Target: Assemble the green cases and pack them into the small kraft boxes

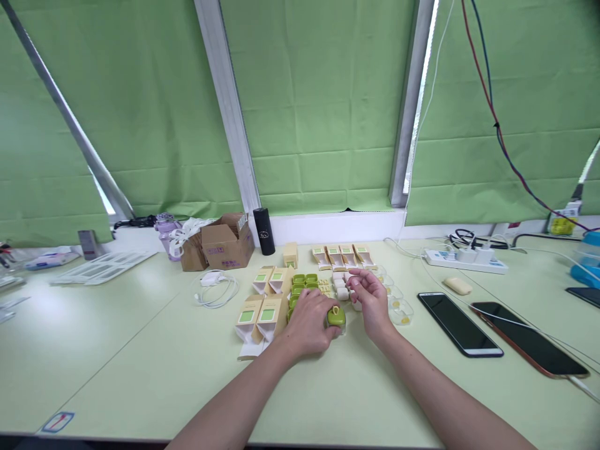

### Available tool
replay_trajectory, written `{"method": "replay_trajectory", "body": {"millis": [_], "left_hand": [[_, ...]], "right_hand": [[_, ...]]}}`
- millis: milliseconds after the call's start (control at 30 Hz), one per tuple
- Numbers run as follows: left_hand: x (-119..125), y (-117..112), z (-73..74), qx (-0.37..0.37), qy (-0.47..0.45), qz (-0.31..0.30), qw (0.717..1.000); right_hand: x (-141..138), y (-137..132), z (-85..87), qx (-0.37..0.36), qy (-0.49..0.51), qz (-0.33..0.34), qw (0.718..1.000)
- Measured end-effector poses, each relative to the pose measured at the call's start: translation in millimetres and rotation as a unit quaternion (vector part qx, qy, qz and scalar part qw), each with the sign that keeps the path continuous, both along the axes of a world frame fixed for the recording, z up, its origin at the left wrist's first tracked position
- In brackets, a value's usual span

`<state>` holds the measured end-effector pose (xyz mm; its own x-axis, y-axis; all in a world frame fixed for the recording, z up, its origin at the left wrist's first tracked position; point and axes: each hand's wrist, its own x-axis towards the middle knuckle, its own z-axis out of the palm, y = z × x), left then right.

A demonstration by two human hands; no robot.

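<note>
My left hand (309,322) rests on the pale green table (154,369), its fingers curled round a small green case (335,317). My right hand (370,299) hovers just to the right, fingers pinched over small white pieces (341,289); what it pinches is too small to name. More green cases (304,282) lie behind the left hand. Tan cartons with green labels (265,312) lie to the left, and a row of open ones (342,256) lies further back. Clear plastic trays (398,306) sit right of my right hand.
Two phones (459,324) (527,340) lie at the right, one on a cable. A power strip (466,259) and cables sit behind them. A brown box (227,244), black cylinder (264,231), purple bottle (166,234) and white coiled cable (216,289) stand at the back left.
</note>
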<state>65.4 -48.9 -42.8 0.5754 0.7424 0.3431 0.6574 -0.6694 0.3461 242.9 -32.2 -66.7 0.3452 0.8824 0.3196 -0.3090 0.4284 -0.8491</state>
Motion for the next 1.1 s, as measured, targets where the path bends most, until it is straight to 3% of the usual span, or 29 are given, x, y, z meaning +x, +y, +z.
{"method": "replay_trajectory", "body": {"millis": [367,567,767,933,1100], "left_hand": [[-1,-3,1.5,-0.010,0.003,0.006,1.000],[-8,6,4.2,0.008,-0.060,0.011,0.998],[-11,28,12.6,0.037,-0.080,0.077,0.993],[-2,54,24.2,0.061,0.021,0.079,0.995],[12,95,30.6,0.014,0.110,0.072,0.991]], "right_hand": [[0,1,-1.1,-0.009,-0.008,0.002,1.000],[0,1,-1.4,-0.008,-0.009,0.001,1.000],[1,2,0.0,-0.015,-0.004,-0.002,1.000],[1,3,-1.6,-0.015,-0.001,-0.001,1.000],[2,5,-4.8,-0.015,-0.001,0.002,1.000]]}}
